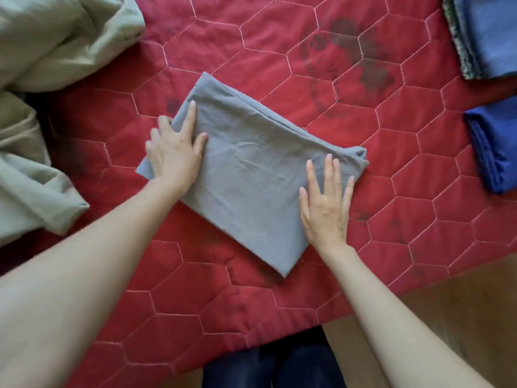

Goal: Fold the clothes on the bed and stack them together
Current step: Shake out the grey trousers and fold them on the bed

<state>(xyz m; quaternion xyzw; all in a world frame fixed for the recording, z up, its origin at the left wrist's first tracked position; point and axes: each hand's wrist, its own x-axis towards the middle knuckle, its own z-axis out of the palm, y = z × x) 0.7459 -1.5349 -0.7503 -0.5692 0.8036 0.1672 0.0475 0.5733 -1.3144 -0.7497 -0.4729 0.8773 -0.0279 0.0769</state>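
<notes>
Head view, looking straight down. Bottom centre of the frame: dark blue trouser legs [272, 365] of the person standing at the bed edge, with brown wooden floor [461, 317] at lower right. Two bare forearms reach up from the bottom corners over a red quilted bedcover stitched in pale hexagons [279, 37], which bears dark smudged marks.

Centre of the frame: a grey folded cloth garment [251, 175] lies flat on the bedcover, a rough rectangle turned on a diagonal, one corner pointing toward the bottom centre.

Right hand [326, 203] lies palm down on the garment's right part, fingers straight and slightly spread, pressing the fabric flat; nothing is gripped.

Left hand [174, 152] rests on the garment's left edge, index finger straight along the cloth and thumb flat on top, while the other fingers curl over the edge. Whether they pinch the fabric cannot be told.

Left edge of the frame: a crumpled pale beige-green fabric heap [42, 107], well apart from the garment.

Right edge, mid-height: a folded royal blue cloth [495, 152]. Upper right corner: a folded light blue cloth [492, 32] lying atop a patterned grey-green folded piece [461, 51].
</notes>
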